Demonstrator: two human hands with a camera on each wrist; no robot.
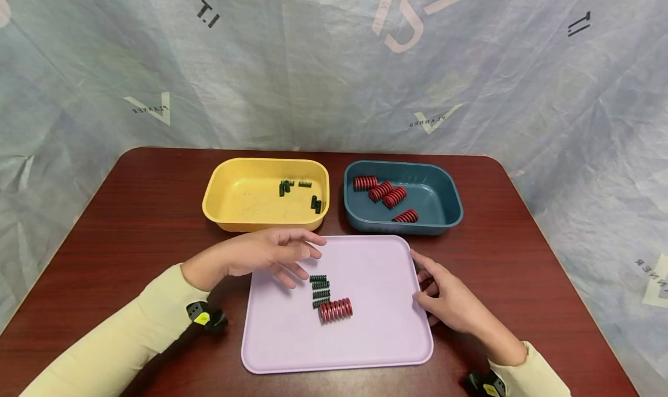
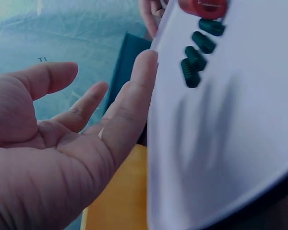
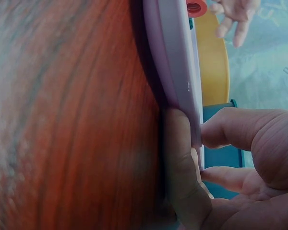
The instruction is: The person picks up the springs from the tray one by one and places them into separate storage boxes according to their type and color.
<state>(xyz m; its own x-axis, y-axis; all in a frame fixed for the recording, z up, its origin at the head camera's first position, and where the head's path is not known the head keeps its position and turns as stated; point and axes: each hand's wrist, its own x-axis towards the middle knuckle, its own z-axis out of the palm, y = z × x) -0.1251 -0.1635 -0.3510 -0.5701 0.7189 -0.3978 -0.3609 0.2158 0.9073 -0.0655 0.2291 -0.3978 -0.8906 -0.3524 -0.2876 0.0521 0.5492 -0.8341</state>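
Lilac against a reddish table (image 1: 522,258), a tray (image 1: 376,342) bears four green springs (image 1: 320,294) and one red spring (image 1: 336,310) near its middle. Nearer to them is the left hand (image 1: 273,252), raised over the tray's far left part, fingers spread wide and holding nothing; the green row starts just beyond its fingertips, on the right, and runs toward the person. Each green spring lies with its long axis roughly side to side. At the near end of the row lies the red spring, its axis also crosswise, its right end angled slightly away. The right hand (image 1: 443,292), farther off, pinches the tray's right edge. Dark and slim, the green springs look small beside the red one, a thick, glossy coil with a hollow core. Behind stand a yellow bin (image 1: 229,208) and a blue bin (image 1: 396,228), both holding springs.
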